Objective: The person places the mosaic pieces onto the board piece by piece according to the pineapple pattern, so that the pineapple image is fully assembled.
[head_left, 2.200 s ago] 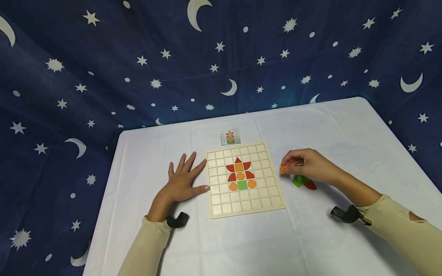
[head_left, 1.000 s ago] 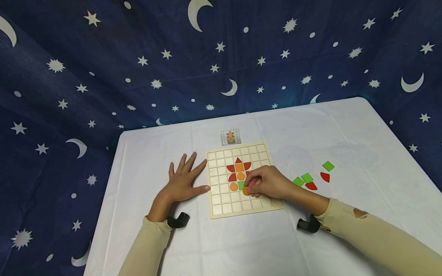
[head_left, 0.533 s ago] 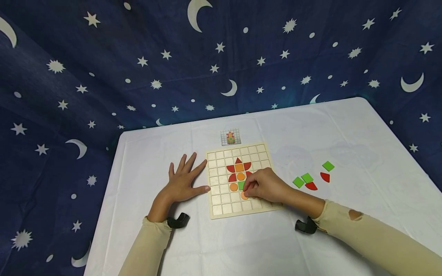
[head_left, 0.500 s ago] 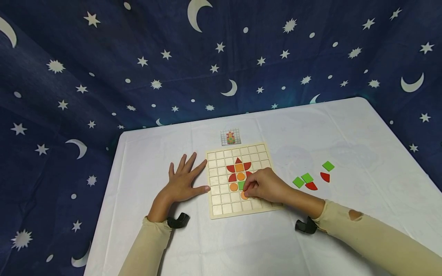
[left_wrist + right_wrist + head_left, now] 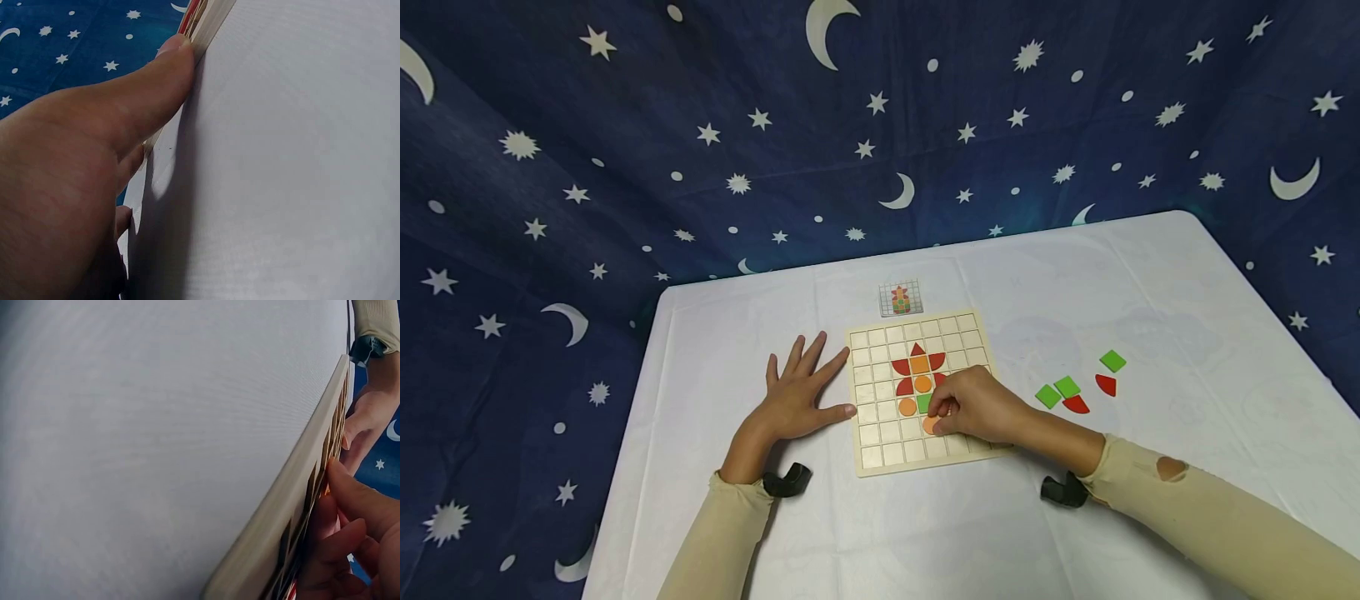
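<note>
In the head view, a wooden grid board (image 5: 880,454) lies on the table with red, orange and green pieces in its cells. My left hand (image 5: 793,400) lies flat with spread fingers beside it, thumb and forefinger at its left edge. My right hand (image 5: 977,404) is over the board's lower middle, thumb and curled fingers at an orange disc (image 5: 930,425) in the cell below a green square (image 5: 923,403). Another orange disc (image 5: 907,407) sits to the left of that square. The right hand hides part of the board's right side. In the right wrist view, the thumb (image 5: 359,494) meets the board.
A small pattern card (image 5: 900,298) stands behind the board. Loose green squares (image 5: 1067,387) and red quarter-circle pieces (image 5: 1106,385) lie to the right on the white tablecloth (image 5: 760,308). A dark star-patterned curtain (image 5: 820,108) hangs behind the table.
My right hand has brought an orange disc from the loose pieces to the board, then lowered it into a cell below the green square. The thumb has shifted slightly right. My left hand stays put.
</note>
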{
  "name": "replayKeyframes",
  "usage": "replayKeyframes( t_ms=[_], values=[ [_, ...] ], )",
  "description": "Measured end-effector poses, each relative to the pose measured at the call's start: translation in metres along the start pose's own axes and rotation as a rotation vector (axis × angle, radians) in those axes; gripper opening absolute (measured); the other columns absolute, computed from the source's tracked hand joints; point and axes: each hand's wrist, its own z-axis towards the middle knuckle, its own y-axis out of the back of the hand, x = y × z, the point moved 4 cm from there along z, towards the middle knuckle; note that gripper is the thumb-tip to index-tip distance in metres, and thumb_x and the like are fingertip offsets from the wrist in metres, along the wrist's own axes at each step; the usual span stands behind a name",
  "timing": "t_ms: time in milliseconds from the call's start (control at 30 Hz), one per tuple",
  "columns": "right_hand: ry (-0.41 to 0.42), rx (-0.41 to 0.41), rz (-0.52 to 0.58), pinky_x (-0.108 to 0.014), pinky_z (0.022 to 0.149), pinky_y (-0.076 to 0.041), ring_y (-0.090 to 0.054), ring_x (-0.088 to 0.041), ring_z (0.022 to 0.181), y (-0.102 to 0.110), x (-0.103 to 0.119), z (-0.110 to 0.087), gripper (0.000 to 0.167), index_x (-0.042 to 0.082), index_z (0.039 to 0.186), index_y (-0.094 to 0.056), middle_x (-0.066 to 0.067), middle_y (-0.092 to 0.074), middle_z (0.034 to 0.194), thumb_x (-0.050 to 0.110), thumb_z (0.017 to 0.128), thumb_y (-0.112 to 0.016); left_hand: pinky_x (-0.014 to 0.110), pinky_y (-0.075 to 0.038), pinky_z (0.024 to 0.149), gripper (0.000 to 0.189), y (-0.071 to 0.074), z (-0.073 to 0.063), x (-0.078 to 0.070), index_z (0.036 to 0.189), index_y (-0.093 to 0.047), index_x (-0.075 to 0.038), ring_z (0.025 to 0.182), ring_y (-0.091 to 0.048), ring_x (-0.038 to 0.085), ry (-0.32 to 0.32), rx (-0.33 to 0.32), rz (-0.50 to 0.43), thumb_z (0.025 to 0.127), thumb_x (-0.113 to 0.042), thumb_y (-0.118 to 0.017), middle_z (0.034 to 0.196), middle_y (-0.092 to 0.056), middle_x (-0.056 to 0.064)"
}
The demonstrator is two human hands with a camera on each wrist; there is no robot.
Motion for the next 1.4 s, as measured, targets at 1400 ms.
replayKeyframes(
  t_ms=[1400],
  values=[
    [-0.106, 0.083, -0.229, -0.032, 0.082, -0.050, -0.062, -0.011, 0.090, 0.101, -0.066, -0.053, 0.023, 0.027, 0.097, -0.081, 0.015, -0.071, 0.097, 0.026, 0.076, -0.091, 0.075, 0.006, 0.117, 0.094, -0.002, 0.001, 0.000, 0.163, -0.026, -0.033, 0.160, 0.007, 0.039, 0.004, -0.004, 0.005, 0.085, -0.069, -0.066, 0.174, -0.003, 0.005]
  ],
)
